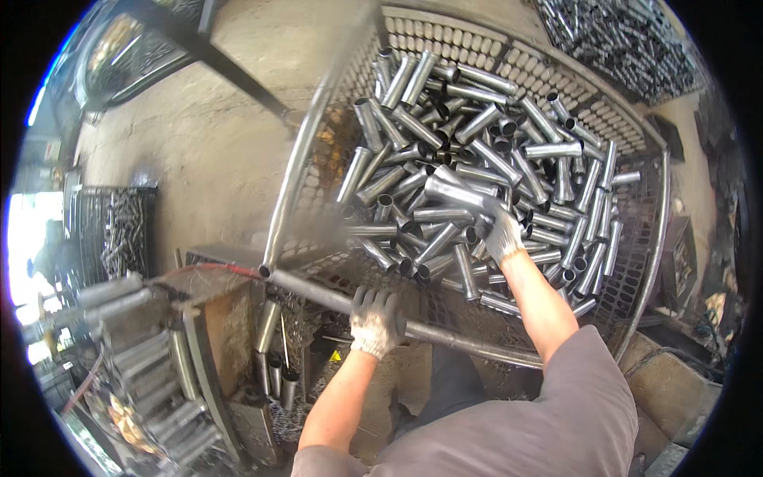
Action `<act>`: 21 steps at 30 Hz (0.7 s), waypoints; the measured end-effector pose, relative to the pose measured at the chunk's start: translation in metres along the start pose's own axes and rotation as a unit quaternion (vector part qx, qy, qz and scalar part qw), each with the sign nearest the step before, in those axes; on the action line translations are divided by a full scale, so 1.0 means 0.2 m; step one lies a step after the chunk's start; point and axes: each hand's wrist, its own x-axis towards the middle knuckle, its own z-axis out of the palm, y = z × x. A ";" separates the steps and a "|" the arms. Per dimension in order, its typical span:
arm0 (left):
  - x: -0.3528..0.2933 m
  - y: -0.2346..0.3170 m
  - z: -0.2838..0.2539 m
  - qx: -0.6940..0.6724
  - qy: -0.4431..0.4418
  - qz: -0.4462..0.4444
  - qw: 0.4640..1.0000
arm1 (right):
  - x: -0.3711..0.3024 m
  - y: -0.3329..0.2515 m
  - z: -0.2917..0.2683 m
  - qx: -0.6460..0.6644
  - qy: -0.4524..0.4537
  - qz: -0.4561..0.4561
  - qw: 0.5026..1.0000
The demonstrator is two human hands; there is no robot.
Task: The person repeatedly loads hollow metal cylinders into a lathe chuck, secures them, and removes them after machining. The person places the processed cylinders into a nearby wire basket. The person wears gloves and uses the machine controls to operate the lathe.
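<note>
A large mesh metal bin (469, 342) stands before me, heaped with shiny metal tubes (485, 163) that flare at one end. Gloved in white with dark fingers, my left hand (377, 319) is closed over the bin's near tubular rail. My right hand (502, 232) reaches down inside the bin, closed around one end of a flared metal tube (455, 192). That tube lies at the top of the heap, its wide end toward the left. Some of my right fingers are hidden by the tube and the glove.
Left of the bin stands a wooden-sided bench (226, 330) with a row of metal bars (151, 350) beside it. A few tubes (278, 374) stand upright below the rail. Other filled bins are at far left (123, 230) and far right (620, 40).
</note>
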 end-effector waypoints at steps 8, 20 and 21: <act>-0.81 0.48 -0.43 -0.418 0.034 -0.250 0.873 | -1.56 0.08 0.02 -0.149 -0.357 0.074 0.919; -3.81 0.88 -0.83 -0.615 0.564 -0.254 0.489 | -3.90 1.56 0.22 -0.425 -0.626 0.288 0.587; -4.05 0.96 -0.85 -0.506 0.615 -0.306 0.522 | -4.05 1.61 0.29 -0.453 -0.673 0.210 0.545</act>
